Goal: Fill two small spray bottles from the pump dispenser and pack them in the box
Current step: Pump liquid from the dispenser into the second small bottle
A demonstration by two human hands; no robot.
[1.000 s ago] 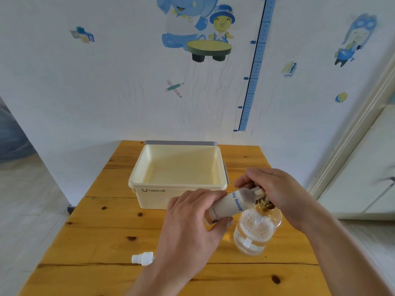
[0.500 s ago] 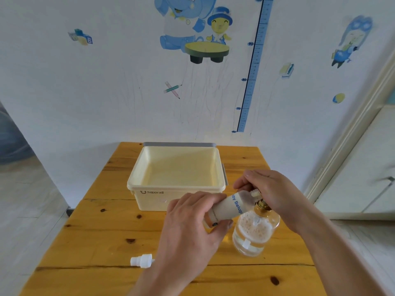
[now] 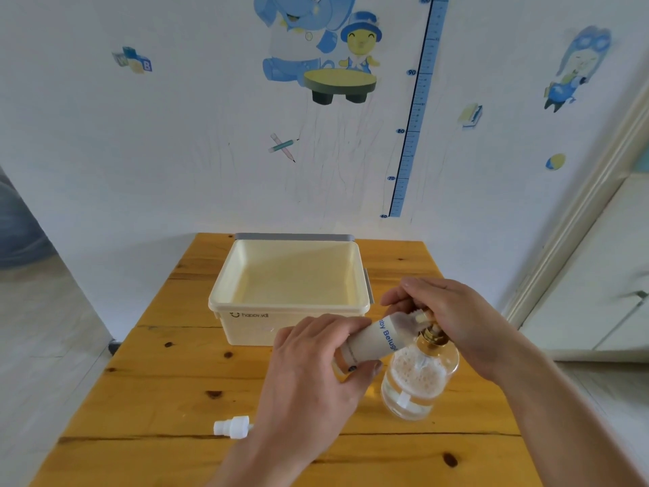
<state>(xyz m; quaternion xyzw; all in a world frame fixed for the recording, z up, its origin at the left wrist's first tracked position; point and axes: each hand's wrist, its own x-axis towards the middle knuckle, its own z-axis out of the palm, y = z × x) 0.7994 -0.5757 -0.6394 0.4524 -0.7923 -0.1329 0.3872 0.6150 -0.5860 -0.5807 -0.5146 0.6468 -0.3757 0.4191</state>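
**Bottle held to the pump, both hands gripping**

The left hand [image 3: 309, 374] grips the bottle [image 3: 372, 340] round its lower half, fingers over the top and thumb beneath. It holds the bottle in the air, tilted, with the neck raised toward the right and meeting the gold pump head. The right hand [image 3: 453, 318] is curled over that pump head with its fingers closed round it, so the spout is mostly hidden. The bottle is white with blue lettering; whether its side touches the glass below I cannot tell.

The dispenser [image 3: 419, 377] stands upright on the table [image 3: 158, 398], toward the right edge. It is clear and round, with clear liquid low down and froth above.

1 white cap [image 3: 231, 424] lies on its side near the front of the table, just left of the left wrist and apart from the dispenser.

The cream box [image 3: 253, 328] stands open behind both hands, at the back of the table, with a grey strip along its far rim. On the wall beyond are blue cartoon stickers and a height chart [image 3: 414, 110]
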